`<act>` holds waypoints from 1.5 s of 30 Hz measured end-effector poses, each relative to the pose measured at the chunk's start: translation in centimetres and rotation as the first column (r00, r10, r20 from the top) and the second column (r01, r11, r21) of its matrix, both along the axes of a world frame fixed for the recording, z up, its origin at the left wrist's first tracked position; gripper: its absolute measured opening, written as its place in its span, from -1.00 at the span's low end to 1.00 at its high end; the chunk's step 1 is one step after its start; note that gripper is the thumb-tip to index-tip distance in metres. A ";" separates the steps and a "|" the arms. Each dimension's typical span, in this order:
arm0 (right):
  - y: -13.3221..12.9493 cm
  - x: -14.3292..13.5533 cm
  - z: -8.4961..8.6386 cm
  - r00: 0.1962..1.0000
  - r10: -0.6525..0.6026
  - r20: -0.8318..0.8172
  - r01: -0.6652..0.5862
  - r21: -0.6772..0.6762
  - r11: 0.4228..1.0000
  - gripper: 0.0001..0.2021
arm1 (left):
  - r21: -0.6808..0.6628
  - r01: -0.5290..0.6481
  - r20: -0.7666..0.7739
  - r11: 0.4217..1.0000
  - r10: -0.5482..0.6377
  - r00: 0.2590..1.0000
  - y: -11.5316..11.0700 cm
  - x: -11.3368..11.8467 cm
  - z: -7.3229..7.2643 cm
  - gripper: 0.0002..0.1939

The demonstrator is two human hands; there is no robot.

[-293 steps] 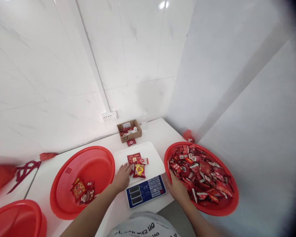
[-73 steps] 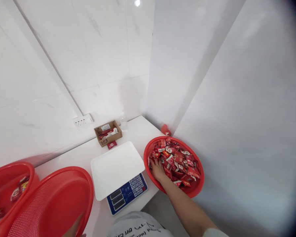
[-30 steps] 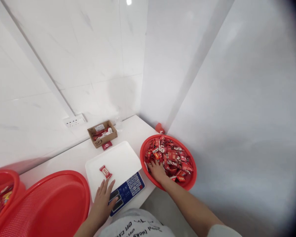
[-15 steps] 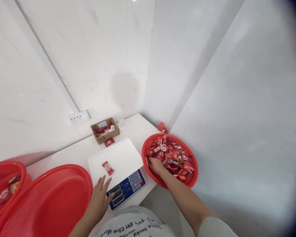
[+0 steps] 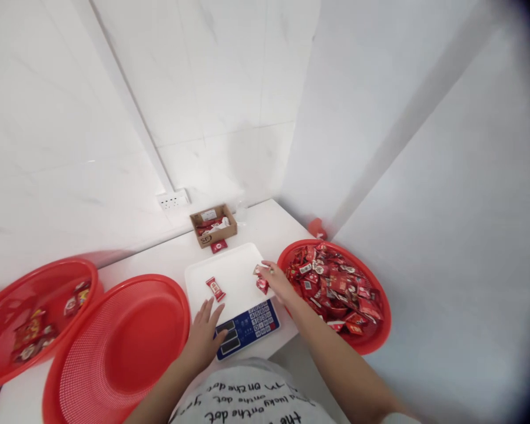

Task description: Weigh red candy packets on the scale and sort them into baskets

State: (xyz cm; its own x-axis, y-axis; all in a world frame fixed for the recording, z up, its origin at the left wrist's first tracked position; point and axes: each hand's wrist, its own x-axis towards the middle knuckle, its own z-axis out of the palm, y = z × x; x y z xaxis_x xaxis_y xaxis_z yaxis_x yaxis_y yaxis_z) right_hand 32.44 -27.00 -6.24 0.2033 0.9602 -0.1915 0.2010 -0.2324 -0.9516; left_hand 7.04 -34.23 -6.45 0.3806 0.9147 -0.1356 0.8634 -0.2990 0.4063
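My right hand (image 5: 277, 281) is closed on small red candy packets (image 5: 262, 285) above the right side of the scale's white tray (image 5: 238, 268). One red-wrapped candy (image 5: 215, 289) lies on the tray's left part. Fingers spread and holding nothing, my left hand (image 5: 206, 334) rests at the scale's front left corner, beside its blue keypad panel (image 5: 247, 330). To the right, a red basket (image 5: 386, 318) is heaped with red candy packets. A red basket with nothing in it (image 5: 136, 335) stands left of the scale.
Another red basket (image 5: 9, 282) at far left holds several packets. Behind the scale sits a small cardboard box (image 5: 218, 237) with wrappers, a red packet (image 5: 218, 246) in front of it. A socket strip (image 5: 174, 199) is on the wall.
My right hand has come out of the right basket to the scale tray, now with packets in it. The view has shifted left, showing more of the far left basket.
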 end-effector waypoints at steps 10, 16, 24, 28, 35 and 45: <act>-2.9 -1.6 -1.4 0.918 0.236 0.319 -0.260 0.034 0.965 -0.63 | 0.000 0.063 -0.057 0.998 -0.063 0.996 0.9 1.8 0.1 -0.41; -3.9 -2.2 -1.9 0.875 0.261 0.407 -0.346 0.149 0.926 -0.59 | 0.113 0.206 -0.103 0.972 -0.195 0.975 4.2 4.5 0.2 -0.34; -2.1 6.6 -3.1 0.800 -0.116 0.589 0.089 0.075 0.993 -0.59 | 0.053 0.314 -0.182 0.948 -0.300 0.936 8.6 8.8 0.4 -0.34; -3.5 7.6 -4.7 0.794 0.017 0.608 0.010 -0.042 0.999 -0.61 | 0.014 0.338 -0.228 0.941 -0.326 0.917 9.0 8.4 -0.9 -0.49; -4.2 7.0 -5.0 0.778 0.254 0.575 -0.086 -0.302 0.949 -0.61 | 0.117 0.318 -0.205 0.941 -0.290 0.935 7.6 5.8 -1.7 -0.50; -2.5 8.5 -5.1 0.827 0.369 0.424 -0.248 -0.313 0.917 -0.53 | 0.244 0.044 0.101 0.969 -0.071 0.992 2.6 1.7 -1.6 -0.49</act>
State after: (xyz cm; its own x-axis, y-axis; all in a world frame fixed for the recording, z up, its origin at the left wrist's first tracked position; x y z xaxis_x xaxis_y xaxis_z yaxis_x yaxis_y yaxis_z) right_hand 40.90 -29.51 -11.39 0.0265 0.9260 -0.3767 0.7038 -0.2849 -0.6508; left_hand 8.75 -31.59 -8.03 0.4336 0.8916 0.1307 0.7971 -0.4472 0.4057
